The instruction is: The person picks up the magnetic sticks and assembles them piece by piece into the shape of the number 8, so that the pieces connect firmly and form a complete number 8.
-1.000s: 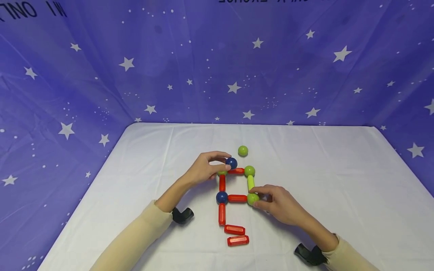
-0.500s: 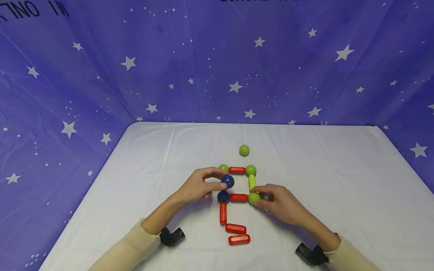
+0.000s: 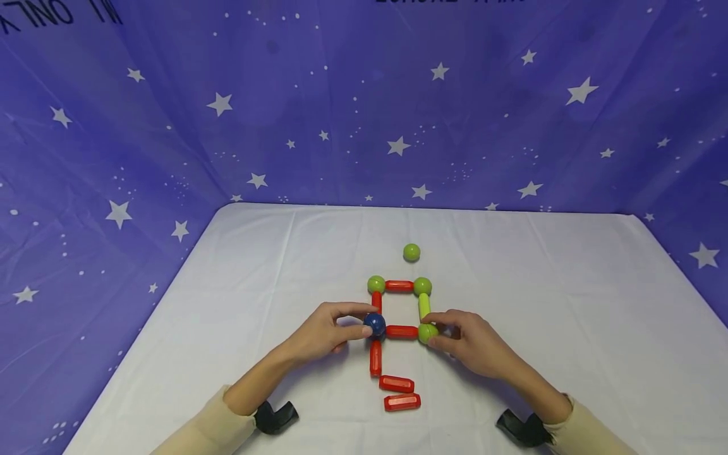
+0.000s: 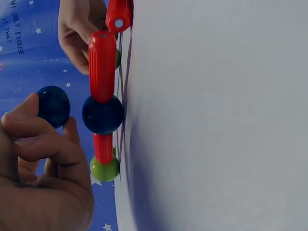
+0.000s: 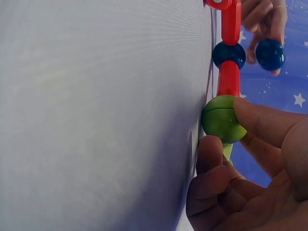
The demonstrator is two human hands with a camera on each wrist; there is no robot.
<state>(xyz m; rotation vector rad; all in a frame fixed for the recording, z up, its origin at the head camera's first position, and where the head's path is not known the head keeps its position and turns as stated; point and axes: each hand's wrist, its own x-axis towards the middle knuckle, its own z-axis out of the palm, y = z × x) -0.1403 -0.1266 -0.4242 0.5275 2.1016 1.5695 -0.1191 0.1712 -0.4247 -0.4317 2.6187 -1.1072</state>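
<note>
My left hand [image 3: 330, 332] pinches a loose blue ball [image 3: 375, 323] between thumb and fingertips. Both wrist views show this ball raised above the blue corner ball [image 4: 102, 114] of a flat frame, with a gap between the two. Red sticks [image 3: 402, 332], a light green stick [image 3: 424, 306] and balls make up a closed four-sided shape on the table. At its near right corner, my right hand [image 3: 474, 344] pinches the green corner ball [image 5: 222, 119]. Another red stick [image 3: 376, 359] runs toward me from the blue corner.
Two loose red sticks [image 3: 397, 383] lie close together at the near end of the shape. Beyond its far side sits a single green ball [image 3: 412, 252]. A white cloth covers the table [image 3: 569, 284], and a starry blue curtain [image 3: 341, 95] hangs behind.
My left hand has carried the blue ball toward me, from beside the far left green corner to over the blue corner ball. The right hand keeps its pinch in the same place.
</note>
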